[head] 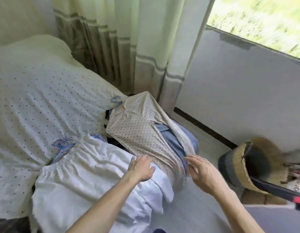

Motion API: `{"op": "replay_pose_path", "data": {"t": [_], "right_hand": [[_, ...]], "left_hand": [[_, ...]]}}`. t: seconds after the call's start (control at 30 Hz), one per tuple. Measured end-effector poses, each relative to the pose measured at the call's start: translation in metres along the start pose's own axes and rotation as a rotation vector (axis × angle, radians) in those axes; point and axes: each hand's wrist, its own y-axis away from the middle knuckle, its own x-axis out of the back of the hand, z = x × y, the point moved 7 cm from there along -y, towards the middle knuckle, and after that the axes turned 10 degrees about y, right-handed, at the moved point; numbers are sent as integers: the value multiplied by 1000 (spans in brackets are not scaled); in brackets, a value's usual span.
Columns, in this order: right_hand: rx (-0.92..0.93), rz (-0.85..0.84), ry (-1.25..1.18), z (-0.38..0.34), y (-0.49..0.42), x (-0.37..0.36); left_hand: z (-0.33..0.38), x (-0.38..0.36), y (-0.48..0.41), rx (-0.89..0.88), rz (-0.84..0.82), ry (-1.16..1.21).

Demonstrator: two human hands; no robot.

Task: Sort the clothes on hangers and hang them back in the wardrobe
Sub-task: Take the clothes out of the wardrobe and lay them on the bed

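In the head view, the shirt, judged soft and light and best taken at its hanger, is laid at the edge of the bed, its hem touched by the flat-fingered left hand, the right hand alongside with fingers straight and empty; beyond the bed, the contents of the basket cannot be told.

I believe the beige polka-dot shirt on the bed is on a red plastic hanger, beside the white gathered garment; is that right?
Not quite: the head view shows the plastic hanger is light blue, not red. The beige polka-dot shirt is on it, beside the white gathered garment.
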Motion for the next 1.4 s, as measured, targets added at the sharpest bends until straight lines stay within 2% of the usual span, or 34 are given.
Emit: {"op": "replay_pose_path", "data": {"t": [0.27,0.4,0.53,0.73,1.03,1.13,1.33,1.4], "right_hand": [[-445,257,-130,184,201,25],[-746,380,-183,260,319,20],[-1054,550,-268,303,424,12],[-1425,613,-346,309,542,-24],[-1908,590,-278,255,654,-31],[-2029,606,-242,234,683,-25],[-2219,596,-243,201,738,-16],[-2272,607,-270,197,758,-16]], "left_hand": [[250,-48,-3,-455,24,-362],[395,-114,32,-770,-76,-451],[514,-180,82,-1103,-165,-502],[624,-263,138,-1391,-348,-549],[734,-337,226,-1790,-505,-580],[774,-344,265,-1931,-507,-466],[854,-332,366,-2266,-390,-120],[876,-331,396,-2322,-348,-33]]}}
